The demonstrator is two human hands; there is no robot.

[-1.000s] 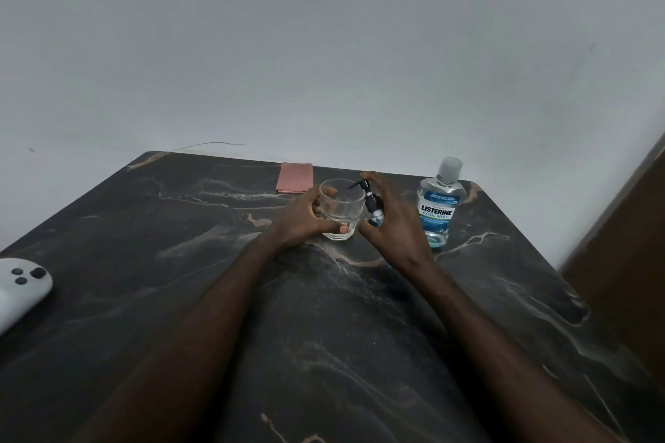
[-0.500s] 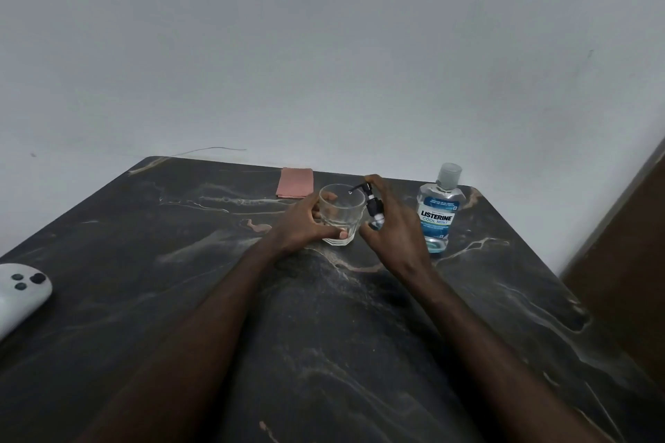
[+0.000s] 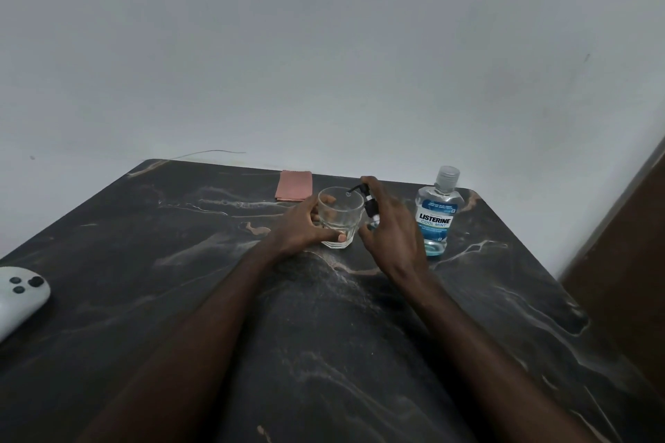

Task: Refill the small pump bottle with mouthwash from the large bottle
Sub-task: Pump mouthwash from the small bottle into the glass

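Where the right hand (image 3: 394,234) curls, pump bottle (image 3: 370,207) stands.

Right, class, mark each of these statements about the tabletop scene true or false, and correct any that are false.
1. The left hand grips the glass. True.
2. The large mouthwash bottle stands uncapped. False: it is capped.
3. The right hand holds the small pump bottle, with its nozzle pointing towards the glass. True.
4. The pink cloth lies inside the glass. False: it lies on the table behind the glass.
5. The white controller sits beside the right hand. False: it is at the table's left edge, apart from both hands.
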